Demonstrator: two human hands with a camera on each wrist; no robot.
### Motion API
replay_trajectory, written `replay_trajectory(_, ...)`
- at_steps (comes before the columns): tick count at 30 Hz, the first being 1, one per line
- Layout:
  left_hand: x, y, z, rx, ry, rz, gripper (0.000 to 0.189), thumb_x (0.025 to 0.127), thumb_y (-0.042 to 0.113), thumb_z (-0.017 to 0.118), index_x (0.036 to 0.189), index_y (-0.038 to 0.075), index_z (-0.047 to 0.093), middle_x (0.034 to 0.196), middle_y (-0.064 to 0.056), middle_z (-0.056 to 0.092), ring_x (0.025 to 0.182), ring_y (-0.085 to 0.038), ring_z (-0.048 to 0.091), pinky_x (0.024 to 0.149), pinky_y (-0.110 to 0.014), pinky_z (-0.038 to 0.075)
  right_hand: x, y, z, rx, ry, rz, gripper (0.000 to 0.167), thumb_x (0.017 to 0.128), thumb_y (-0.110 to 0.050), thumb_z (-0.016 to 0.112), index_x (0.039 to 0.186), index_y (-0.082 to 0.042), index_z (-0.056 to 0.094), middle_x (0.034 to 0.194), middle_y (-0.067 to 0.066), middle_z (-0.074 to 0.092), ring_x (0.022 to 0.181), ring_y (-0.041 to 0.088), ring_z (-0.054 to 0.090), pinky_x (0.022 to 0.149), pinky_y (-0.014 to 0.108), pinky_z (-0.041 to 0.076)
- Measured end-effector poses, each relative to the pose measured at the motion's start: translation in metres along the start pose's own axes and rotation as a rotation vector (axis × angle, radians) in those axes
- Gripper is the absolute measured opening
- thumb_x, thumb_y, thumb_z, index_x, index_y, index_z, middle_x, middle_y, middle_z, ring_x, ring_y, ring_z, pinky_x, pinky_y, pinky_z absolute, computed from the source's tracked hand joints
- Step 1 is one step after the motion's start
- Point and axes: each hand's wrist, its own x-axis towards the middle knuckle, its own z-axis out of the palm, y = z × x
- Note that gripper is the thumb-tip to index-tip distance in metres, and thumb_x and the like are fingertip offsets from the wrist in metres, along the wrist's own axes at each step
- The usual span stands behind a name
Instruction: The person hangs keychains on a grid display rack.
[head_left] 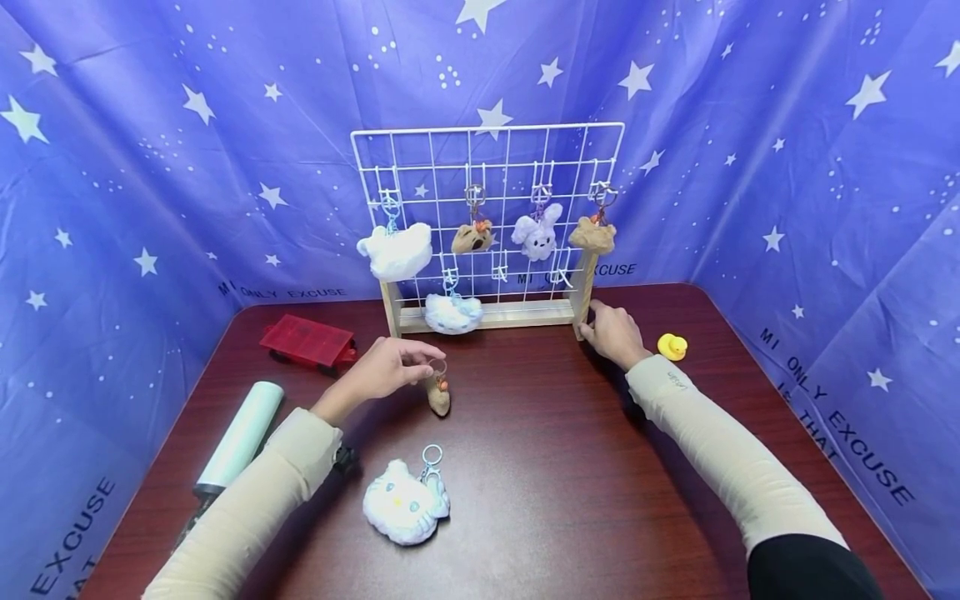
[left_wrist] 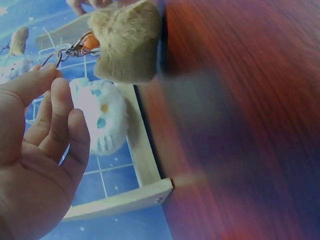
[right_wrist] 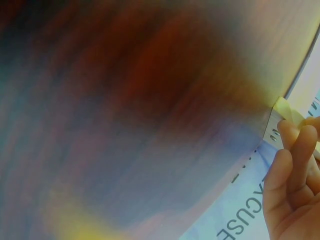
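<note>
My left hand [head_left: 384, 367] pinches the metal ring of a brown plush keychain [left_wrist: 131, 44] between thumb and index finger. The plush dangles from it, an orange bead near the ring, in front of a white wire grid rack [head_left: 487, 128]. At the rack's right end, my right hand [head_left: 617, 335] grips the foot of its wooden stand [right_wrist: 283, 107]. Hanging on the hooks are a white plush [head_left: 397, 252], a brown dog-like plush [head_left: 472, 240], a lavender bunny plush [head_left: 537, 240], another brown plush [head_left: 594, 237] and, lower, a white cat plush [head_left: 453, 315].
Nearer on the table lies a white cat plush keychain [head_left: 401, 504] with a blue ring. To the left are a red toy cart [head_left: 309, 340] and a mint-green cylinder [head_left: 242, 435]. A yellow rubber duck [head_left: 672, 347] stands right of my right hand. Starry blue curtains [head_left: 810, 208] surround the table.
</note>
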Motion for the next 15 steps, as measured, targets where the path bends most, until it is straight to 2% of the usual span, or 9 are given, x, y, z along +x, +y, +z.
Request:
replay_trajectory(3,0.004,0.003,0.002,-0.009,0.012,0.005,0.027,0.093,0.011,0.073,0.120,0.012,0.075,0.083,-0.010,0.075,0.061,-0.011,0.060,0.054,-0.023,0.048,0.000,-0.001,-0.001,0.002,-0.004,-0.002,0.040,0.095,-0.026,0.065,0.128,-0.004,0.058,0.094,0.016,0.078,0.092,0.042,0.072,0.078,0.059,0.055)
replay_trajectory(10,0.016,0.011,0.007,0.006,0.050,0.058,0.026,0.094,0.010,0.072,0.120,0.012,0.075,0.079,-0.008,0.074,0.056,-0.007,0.056,0.052,-0.024,0.048,0.000,-0.001,-0.002,0.000,-0.017,-0.005,0.041,0.096,-0.025,0.065,0.129,-0.002,0.057,0.093,0.016,0.077,0.093,0.043,0.072,0.078,0.059,0.055)
replay_trajectory(15,0.026,0.019,0.010,0.016,0.056,0.079,0.026,0.093,0.011,0.072,0.119,0.014,0.076,0.081,-0.008,0.075,0.058,-0.016,0.062,0.051,-0.024,0.048,0.001,-0.001,-0.001,-0.007,-0.008,0.001,0.040,0.095,-0.026,0.066,0.128,-0.004,0.058,0.094,0.016,0.077,0.093,0.042,0.072,0.078,0.059,0.055)
